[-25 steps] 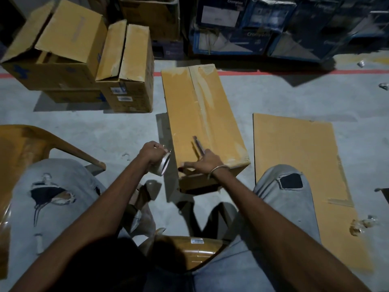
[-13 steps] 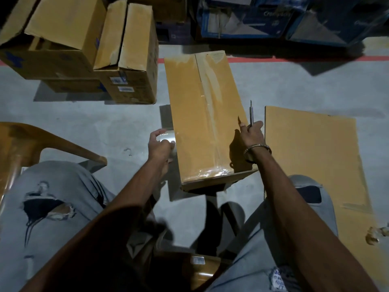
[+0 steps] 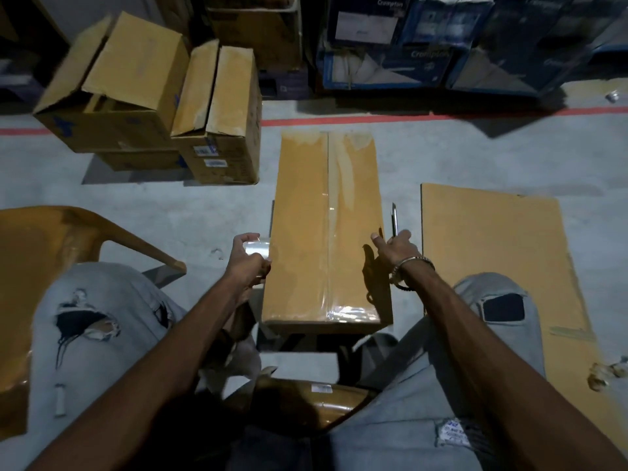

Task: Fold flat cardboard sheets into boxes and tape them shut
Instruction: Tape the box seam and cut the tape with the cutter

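Denim covers both knees (image 3: 102, 321) at the near edge, ripped on each leg, with an orange chair seat (image 3: 326, 402) between them and another orange chair (image 3: 51, 239) off to the person's left. Just past the knees, the left hand (image 3: 246, 263) curls around a roll of clear tape (image 3: 256, 249), held against the left edge of the long cardboard box (image 3: 306, 232). The right hand (image 3: 396, 248) sits at the box's right edge, its fingers closed around a thin cutter (image 3: 394, 220) whose blade points away from the person; a metal bangle (image 3: 413, 266) circles that wrist. The box lies closed on the grey floor (image 3: 153, 205), a strip of clear tape running down its middle seam and over the near end. A flat cardboard sheet (image 3: 492, 249) lies on the floor just right of it. Farther off to the left stand stacked brown boxes (image 3: 217, 130), one with flaps open. A red line (image 3: 373, 119) crosses the floor beyond, and blue printed cartons (image 3: 424, 45) line the far side.
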Demonstrator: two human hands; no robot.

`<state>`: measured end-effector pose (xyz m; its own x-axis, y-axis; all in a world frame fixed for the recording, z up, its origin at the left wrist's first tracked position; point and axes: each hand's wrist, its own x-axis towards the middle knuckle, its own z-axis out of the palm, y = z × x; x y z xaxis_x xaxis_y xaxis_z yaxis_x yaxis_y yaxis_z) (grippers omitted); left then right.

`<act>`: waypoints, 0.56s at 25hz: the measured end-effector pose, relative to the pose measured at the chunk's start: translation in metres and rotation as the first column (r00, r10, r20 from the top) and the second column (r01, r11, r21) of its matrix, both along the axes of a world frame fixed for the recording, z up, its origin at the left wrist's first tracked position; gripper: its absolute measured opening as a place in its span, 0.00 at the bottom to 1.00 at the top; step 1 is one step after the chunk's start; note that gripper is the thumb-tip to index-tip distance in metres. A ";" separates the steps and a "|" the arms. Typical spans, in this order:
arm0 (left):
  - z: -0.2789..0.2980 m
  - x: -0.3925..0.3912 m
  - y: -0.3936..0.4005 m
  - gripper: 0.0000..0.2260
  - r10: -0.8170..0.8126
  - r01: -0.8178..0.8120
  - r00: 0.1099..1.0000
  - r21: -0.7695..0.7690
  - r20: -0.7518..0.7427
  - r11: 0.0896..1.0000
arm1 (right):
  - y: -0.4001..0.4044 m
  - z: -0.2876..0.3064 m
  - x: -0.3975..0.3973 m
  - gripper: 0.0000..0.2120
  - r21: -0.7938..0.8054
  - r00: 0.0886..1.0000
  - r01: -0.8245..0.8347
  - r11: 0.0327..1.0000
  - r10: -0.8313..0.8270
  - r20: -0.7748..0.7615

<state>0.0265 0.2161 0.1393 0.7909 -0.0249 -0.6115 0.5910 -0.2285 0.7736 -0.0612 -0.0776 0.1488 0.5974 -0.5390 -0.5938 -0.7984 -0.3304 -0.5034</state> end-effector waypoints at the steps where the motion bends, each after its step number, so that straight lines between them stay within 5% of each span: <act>1: 0.002 -0.008 0.008 0.29 -0.012 0.012 1.000 0.007 -0.018 1.000 | 0.006 0.003 -0.009 0.30 0.032 1.000 0.005 0.999 -0.004 -0.029; 9: 0.015 -0.048 0.022 0.27 -0.083 0.085 0.996 0.103 -0.028 0.991 | 0.045 0.023 -0.032 0.34 0.116 0.985 0.001 0.993 0.019 -0.170; 14: 0.030 -0.039 0.009 0.21 -0.176 0.146 0.982 0.304 0.073 0.942 | 0.043 0.030 -0.010 0.29 -0.192 0.992 -0.117 0.974 0.124 0.024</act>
